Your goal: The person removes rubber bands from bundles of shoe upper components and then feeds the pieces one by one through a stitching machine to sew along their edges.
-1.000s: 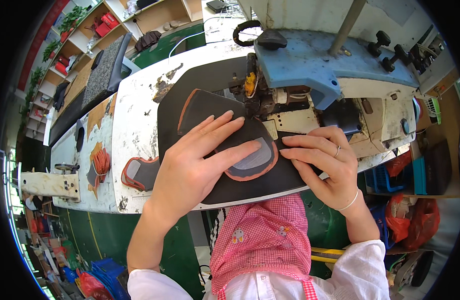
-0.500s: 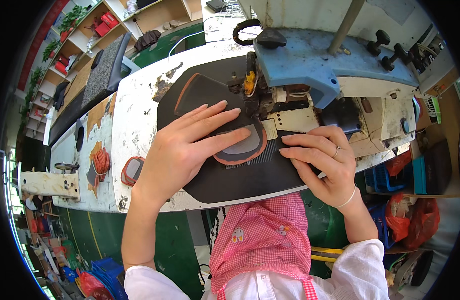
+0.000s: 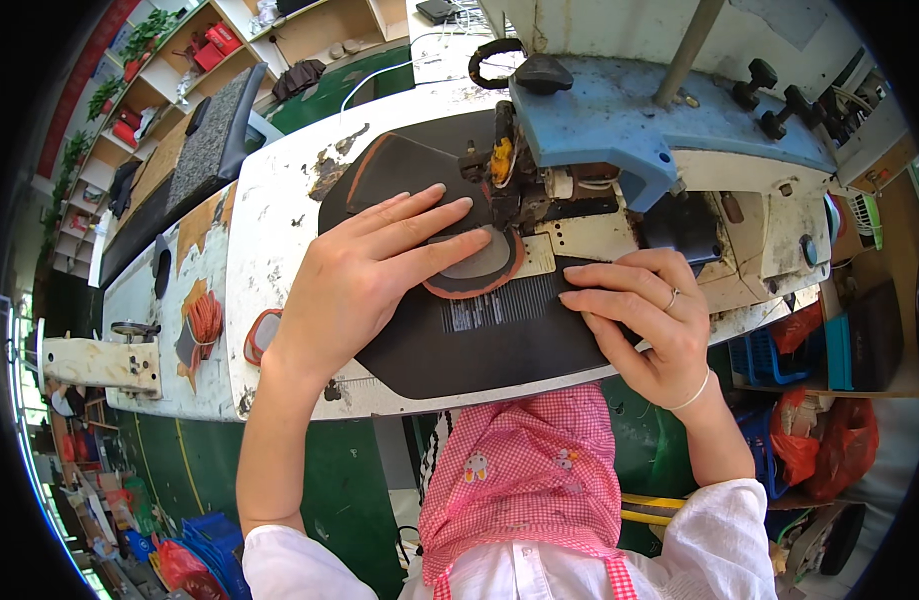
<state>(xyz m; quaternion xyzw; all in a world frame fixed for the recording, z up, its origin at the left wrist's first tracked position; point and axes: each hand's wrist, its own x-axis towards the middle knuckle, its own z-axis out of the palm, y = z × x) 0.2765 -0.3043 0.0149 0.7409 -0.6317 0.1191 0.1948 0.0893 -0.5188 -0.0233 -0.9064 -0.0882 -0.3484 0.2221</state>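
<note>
A dark, flat shoe-upper-like piece (image 3: 405, 165) with reddish-orange edges lies on a black plate (image 3: 460, 365). Its rounded end carries a grey patch (image 3: 477, 262) and sits right beside the machine's dark working head (image 3: 505, 165). My left hand (image 3: 380, 250) lies over the piece, fingers stretched out, with the index fingertip on the grey patch. Part of the piece is hidden beneath that hand. To the right, my right hand (image 3: 645, 310) rests its loosely bent fingertips on the black plate, thumb apart. I see nothing held in it. A ribbed strip (image 3: 495, 308) shows in the plate between my hands.
Above the work hangs the machine's blue arm (image 3: 600, 110). Another orange-edged piece (image 3: 263, 335) lies on the white table (image 3: 270, 220) left of my forearm. Farther left is a banded reddish bundle (image 3: 205, 318). A blue basket (image 3: 765, 355) stands at right, below table height.
The rounded end has shifted slightly away from me and left, turning along the machine head, so more of the ribbed strip shows. My left hand moved with it; my right hand stayed nearly still.
</note>
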